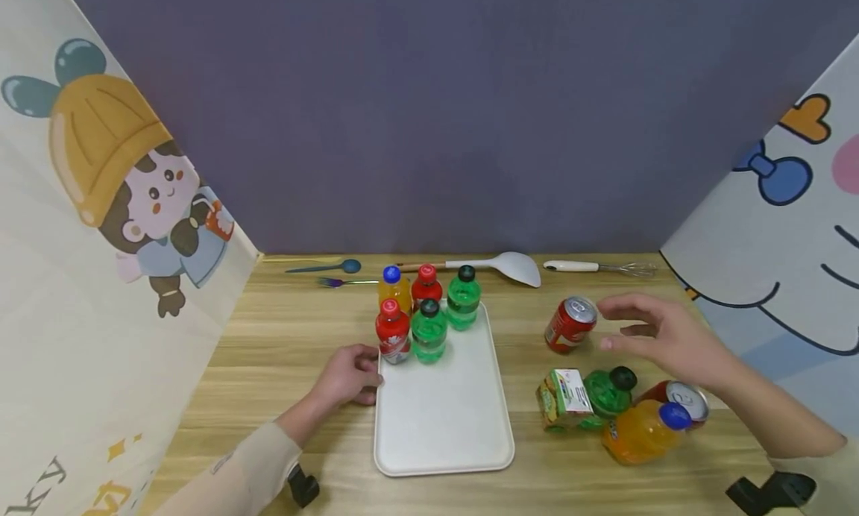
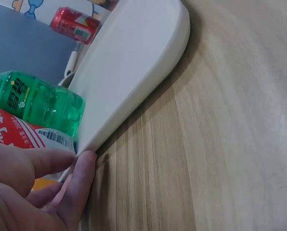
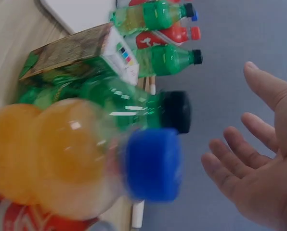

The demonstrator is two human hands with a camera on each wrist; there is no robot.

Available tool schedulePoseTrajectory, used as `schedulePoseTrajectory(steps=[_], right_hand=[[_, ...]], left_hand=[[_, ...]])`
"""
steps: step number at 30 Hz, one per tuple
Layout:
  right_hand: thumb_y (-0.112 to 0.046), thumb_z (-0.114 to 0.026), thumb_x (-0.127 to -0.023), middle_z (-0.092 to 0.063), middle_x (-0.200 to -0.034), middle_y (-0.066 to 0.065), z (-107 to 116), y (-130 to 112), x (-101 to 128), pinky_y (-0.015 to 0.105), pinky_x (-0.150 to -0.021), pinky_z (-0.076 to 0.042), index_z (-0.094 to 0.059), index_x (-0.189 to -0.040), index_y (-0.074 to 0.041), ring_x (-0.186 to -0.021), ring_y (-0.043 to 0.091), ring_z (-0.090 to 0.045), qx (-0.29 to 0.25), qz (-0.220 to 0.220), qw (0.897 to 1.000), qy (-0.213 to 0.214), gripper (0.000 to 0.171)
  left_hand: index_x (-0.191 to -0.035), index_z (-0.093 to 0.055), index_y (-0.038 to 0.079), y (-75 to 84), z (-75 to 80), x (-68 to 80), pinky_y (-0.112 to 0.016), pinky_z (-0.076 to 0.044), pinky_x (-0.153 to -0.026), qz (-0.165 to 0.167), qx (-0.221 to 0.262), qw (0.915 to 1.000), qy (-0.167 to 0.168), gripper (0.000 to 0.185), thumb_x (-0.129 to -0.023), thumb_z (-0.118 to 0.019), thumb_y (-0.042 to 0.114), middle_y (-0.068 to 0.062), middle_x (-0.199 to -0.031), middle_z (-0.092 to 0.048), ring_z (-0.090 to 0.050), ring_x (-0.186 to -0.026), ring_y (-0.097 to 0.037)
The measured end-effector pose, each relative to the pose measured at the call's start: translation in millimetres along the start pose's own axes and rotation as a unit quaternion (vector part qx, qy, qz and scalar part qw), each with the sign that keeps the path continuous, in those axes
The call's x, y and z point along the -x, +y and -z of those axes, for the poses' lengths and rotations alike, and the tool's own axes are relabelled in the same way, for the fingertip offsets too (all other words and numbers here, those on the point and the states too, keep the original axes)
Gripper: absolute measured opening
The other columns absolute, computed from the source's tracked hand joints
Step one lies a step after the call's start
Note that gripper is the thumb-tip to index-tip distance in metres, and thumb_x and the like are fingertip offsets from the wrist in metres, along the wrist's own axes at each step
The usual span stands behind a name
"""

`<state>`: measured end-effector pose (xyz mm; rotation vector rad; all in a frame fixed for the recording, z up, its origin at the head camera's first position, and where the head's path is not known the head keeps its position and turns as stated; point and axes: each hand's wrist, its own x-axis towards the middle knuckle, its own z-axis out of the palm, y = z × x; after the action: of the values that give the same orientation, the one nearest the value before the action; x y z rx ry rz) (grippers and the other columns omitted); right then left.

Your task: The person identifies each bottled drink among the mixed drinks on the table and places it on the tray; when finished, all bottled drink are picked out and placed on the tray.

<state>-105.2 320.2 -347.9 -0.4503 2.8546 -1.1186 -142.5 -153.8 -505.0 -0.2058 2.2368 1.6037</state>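
My left hand (image 1: 349,376) pinches the left rim of a white tray (image 1: 443,426) between thumb and fingers, clearest in the left wrist view. At the tray's far end stand two green bottles (image 1: 429,333) with black caps, two red-capped bottles (image 1: 393,333) and an orange drink bottle (image 1: 393,288) with a blue cap. Over on the right, my right hand (image 1: 661,337) has its fingers spread, just right of a red can (image 1: 570,325), apart from it. The right wrist view shows nothing in that hand (image 3: 264,163).
Nearer the front right stand a juice carton (image 1: 565,400), a green bottle (image 1: 607,397), an orange bottle (image 1: 644,432) and another can (image 1: 686,401). Along the back lie a blue spoon (image 1: 325,267), a fork (image 1: 345,282), a white spatula (image 1: 513,267) and a whisk (image 1: 600,268), before a dark wall.
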Motion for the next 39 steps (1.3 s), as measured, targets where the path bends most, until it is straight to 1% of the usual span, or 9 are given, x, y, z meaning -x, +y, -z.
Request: schedulePoseTrajectory(steps=[6, 8, 13, 16, 22, 25, 28, 31, 39], right_hand=[[-0.025, -0.078, -0.093, -0.065, -0.133, 0.010, -0.1, 10.3, 22.3, 0.016, -0.085, -0.059, -0.062, -0.135, -0.012, -0.110, -0.013, -0.056, 0.010, -0.021, 1.000, -0.006, 0.046], [-0.024, -0.078, -0.093, -0.066, -0.132, 0.004, -0.6, 14.2, 30.2, 0.016, -0.084, -0.060, -0.062, -0.134, -0.013, -0.110, -0.014, -0.056, 0.009, -0.023, 1.000, -0.003, 0.045], [-0.015, -0.077, -0.093, -0.062, -0.128, -0.021, 0.7, 24.3, 51.5, 0.015, -0.082, -0.059, -0.062, -0.134, -0.013, -0.109, -0.011, -0.058, -0.001, -0.025, 1.000, 0.012, 0.044], [-0.015, -0.077, -0.093, -0.058, -0.126, -0.028, 3.6, 29.1, 62.3, 0.017, -0.078, -0.060, -0.061, -0.137, -0.013, -0.105, -0.008, -0.060, 0.005, -0.045, 0.999, 0.022, 0.047], [-0.020, -0.076, -0.095, -0.054, -0.121, -0.034, 3.4, 36.8, 85.4, 0.022, -0.069, -0.060, -0.058, -0.140, -0.010, -0.095, -0.002, -0.063, 0.020, -0.103, 0.994, 0.026, 0.050], [-0.023, -0.078, -0.093, -0.060, -0.122, -0.026, -0.1, 39.8, 97.8, 0.021, -0.069, -0.060, -0.058, -0.138, -0.008, -0.096, -0.006, -0.061, 0.031, -0.123, 0.991, 0.039, 0.051], [-0.027, -0.078, -0.092, -0.065, -0.129, -0.002, -5.1, 43.3, 108.0, 0.020, -0.069, -0.060, -0.058, -0.138, -0.007, -0.097, -0.011, -0.058, 0.041, -0.136, 0.988, 0.053, 0.054], [-0.029, -0.078, -0.092, -0.062, -0.132, 0.020, -10.2, 47.7, 116.1, 0.020, -0.067, -0.060, -0.056, -0.139, -0.004, -0.096, -0.016, -0.054, 0.047, -0.148, 0.986, 0.063, 0.057], [-0.031, -0.076, -0.094, -0.061, -0.130, 0.023, -20.0, 54.1, 127.7, 0.019, -0.065, -0.059, -0.053, -0.141, -0.003, -0.093, -0.017, -0.051, 0.051, -0.180, 0.981, 0.060, 0.059]], left_hand=[[-0.138, -0.055, -0.007, -1.3, -2.1, 2.8, -0.039, -0.067, -0.059, -0.007, -0.004, 1.0000, 0.000, 0.059, -0.082, -0.073, -0.011, -0.018, -0.101, -0.063, -0.067, -0.069, -0.023], [-0.138, -0.055, -0.007, -1.4, -1.8, 3.2, -0.039, -0.067, -0.059, -0.007, -0.003, 1.0000, 0.003, 0.059, -0.082, -0.073, -0.011, -0.018, -0.101, -0.063, -0.067, -0.069, -0.023], [-0.139, -0.055, -0.005, -1.7, -0.6, 2.7, -0.038, -0.067, -0.059, -0.003, -0.016, 0.9999, 0.005, 0.060, -0.082, -0.074, -0.009, -0.017, -0.103, -0.063, -0.067, -0.071, -0.023], [-0.139, -0.055, -0.004, -1.1, 0.4, 1.2, -0.037, -0.067, -0.060, 0.001, -0.023, 0.9997, 0.004, 0.060, -0.082, -0.075, -0.008, -0.017, -0.104, -0.063, -0.067, -0.071, -0.023], [-0.138, -0.056, -0.003, -1.7, 0.4, -1.4, -0.038, -0.067, -0.060, 0.004, -0.019, 0.9998, 0.003, 0.059, -0.082, -0.075, -0.008, -0.018, -0.105, -0.062, -0.067, -0.071, -0.024], [-0.138, -0.056, -0.004, -2.3, -0.6, -1.4, -0.038, -0.067, -0.060, 0.004, -0.011, 0.9999, 0.001, 0.059, -0.082, -0.074, -0.010, -0.018, -0.104, -0.062, -0.067, -0.070, -0.024], [-0.137, -0.056, -0.004, -2.1, -1.1, -1.5, -0.039, -0.067, -0.060, 0.002, -0.007, 1.0000, 0.001, 0.058, -0.083, -0.074, -0.010, -0.017, -0.103, -0.061, -0.067, -0.069, -0.024], [-0.137, -0.056, -0.004, -1.9, -1.2, -1.4, -0.038, -0.066, -0.059, 0.001, -0.009, 1.0000, 0.002, 0.057, -0.083, -0.074, -0.010, -0.017, -0.103, -0.061, -0.066, -0.069, -0.024], [-0.137, -0.056, -0.004, -2.3, -1.3, -1.9, -0.038, -0.066, -0.059, 0.001, -0.011, 0.9999, 0.003, 0.058, -0.082, -0.074, -0.010, -0.017, -0.102, -0.061, -0.066, -0.070, -0.023]])
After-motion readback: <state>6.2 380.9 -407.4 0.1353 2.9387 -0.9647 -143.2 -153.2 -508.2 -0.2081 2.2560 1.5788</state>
